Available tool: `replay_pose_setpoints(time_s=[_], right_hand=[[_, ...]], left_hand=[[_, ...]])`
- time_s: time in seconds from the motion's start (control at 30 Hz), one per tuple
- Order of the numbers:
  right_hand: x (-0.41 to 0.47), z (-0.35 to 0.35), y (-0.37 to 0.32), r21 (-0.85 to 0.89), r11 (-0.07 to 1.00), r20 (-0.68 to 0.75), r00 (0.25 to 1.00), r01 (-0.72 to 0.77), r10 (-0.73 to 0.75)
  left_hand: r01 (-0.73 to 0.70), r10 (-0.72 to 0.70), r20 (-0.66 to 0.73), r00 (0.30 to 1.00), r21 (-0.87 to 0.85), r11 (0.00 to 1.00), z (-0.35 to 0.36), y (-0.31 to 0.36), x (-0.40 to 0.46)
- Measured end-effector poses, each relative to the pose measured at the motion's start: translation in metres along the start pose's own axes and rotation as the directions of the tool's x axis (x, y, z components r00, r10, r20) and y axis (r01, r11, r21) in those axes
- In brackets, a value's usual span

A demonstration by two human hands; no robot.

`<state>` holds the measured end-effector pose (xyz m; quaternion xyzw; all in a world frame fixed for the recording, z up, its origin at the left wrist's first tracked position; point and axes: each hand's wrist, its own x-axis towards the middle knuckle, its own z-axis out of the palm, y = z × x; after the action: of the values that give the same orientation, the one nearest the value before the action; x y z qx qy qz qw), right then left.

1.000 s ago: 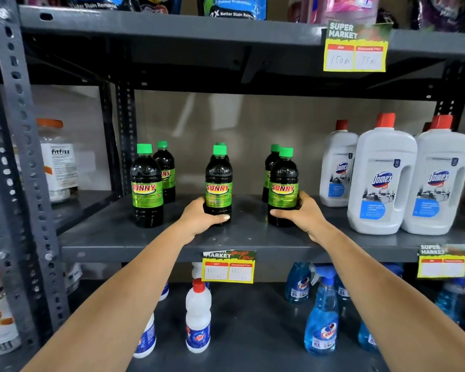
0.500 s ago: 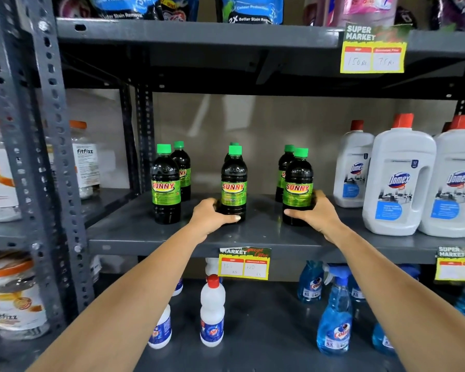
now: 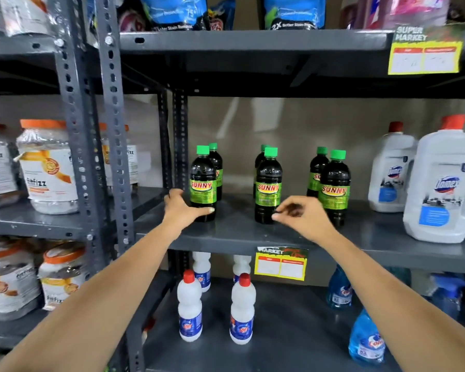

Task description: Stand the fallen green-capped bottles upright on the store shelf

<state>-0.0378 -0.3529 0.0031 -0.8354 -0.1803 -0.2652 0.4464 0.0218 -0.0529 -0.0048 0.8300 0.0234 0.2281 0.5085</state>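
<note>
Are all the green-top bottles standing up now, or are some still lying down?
All six green-capped bottles in view stand upright on the shelf; none lies flat. The left hand grips the base of the leftmost front bottle; the right hand is open near the middle one. Little seems left.

Six dark bottles with green caps stand up straight on the grey shelf, in three pairs, one behind the other. The left hand wraps around the bottom of the left front bottle. The right hand is blurry, fingers loosely curled, just beside the bottom of the middle front bottle. I cannot tell if it touches. The right front bottle stands alone. Big white jugs with red caps stand to the right.
</note>
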Motion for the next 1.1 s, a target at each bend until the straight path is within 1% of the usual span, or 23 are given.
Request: replay_pose_setpoints(time_s=[0.07,0.1,0.13,0.2,0.3,0.67,0.73,0.77,0.83,0.9,0.97,1.03,1.07,1.1], right_hand=[[0.005,0.019,-0.007,0.013,0.994,0.179,0.978,-0.111,0.106],[0.007,0.024,-0.008,0.001,0.990,0.227,0.964,-0.141,0.137],[0.009,0.027,-0.008,0.007,0.985,0.249,0.955,-0.170,0.163],[0.013,0.026,-0.007,0.061,0.967,0.263,0.939,-0.247,0.223],[0.015,0.023,-0.005,0.086,0.948,0.284,0.920,-0.306,0.271],[0.013,0.028,-0.006,0.068,0.950,0.269,0.923,-0.304,0.276],[0.013,0.027,-0.004,0.053,0.951,0.264,0.923,-0.303,0.279],[0.013,0.027,-0.005,0.047,0.949,0.263,0.921,-0.312,0.289],[0.012,0.028,-0.005,0.031,0.952,0.250,0.925,-0.304,0.287],[0.010,0.028,-0.007,0.028,0.957,0.238,0.932,-0.288,0.274],[0.004,0.023,-0.018,0.093,0.954,0.213,0.942,-0.285,0.261],[-0.004,0.016,-0.040,0.217,0.937,0.178,0.955,-0.274,0.238],[-0.008,0.010,-0.053,0.287,0.931,0.132,0.972,-0.225,0.194],[-0.015,0.000,-0.074,0.330,0.936,0.051,0.992,-0.124,0.113]], left_hand=[[0.059,-0.051,0.147,0.988,-0.053,0.997,0.001,0.000,0.006],[0.062,-0.044,0.210,0.977,-0.082,0.995,0.000,0.001,0.009],[0.049,-0.022,0.256,0.966,-0.101,0.994,-0.001,0.001,0.011],[0.016,0.018,0.296,0.955,-0.115,0.993,-0.002,-0.001,0.013],[-0.011,0.042,0.304,0.952,-0.103,0.995,-0.002,0.000,0.012],[-0.047,0.057,0.267,0.962,-0.045,0.998,0.001,-0.002,0.012],[-0.044,0.040,0.253,0.967,0.010,0.999,0.001,-0.003,0.012],[-0.052,0.032,0.247,0.968,0.074,0.996,0.001,-0.004,0.011],[-0.094,0.031,0.218,0.976,0.286,0.953,0.002,-0.005,0.005],[-0.124,0.055,0.169,0.984,0.431,0.893,0.004,-0.006,-0.005],[-0.152,0.087,0.147,0.985,0.520,0.841,0.003,-0.008,-0.022],[-0.204,0.115,0.183,0.976,0.604,0.770,0.000,-0.012,-0.038],[-0.244,0.134,0.216,0.967,0.643,0.726,-0.003,-0.015,-0.045],[-0.269,0.144,0.238,0.960,0.658,0.703,-0.006,-0.017,-0.052]])
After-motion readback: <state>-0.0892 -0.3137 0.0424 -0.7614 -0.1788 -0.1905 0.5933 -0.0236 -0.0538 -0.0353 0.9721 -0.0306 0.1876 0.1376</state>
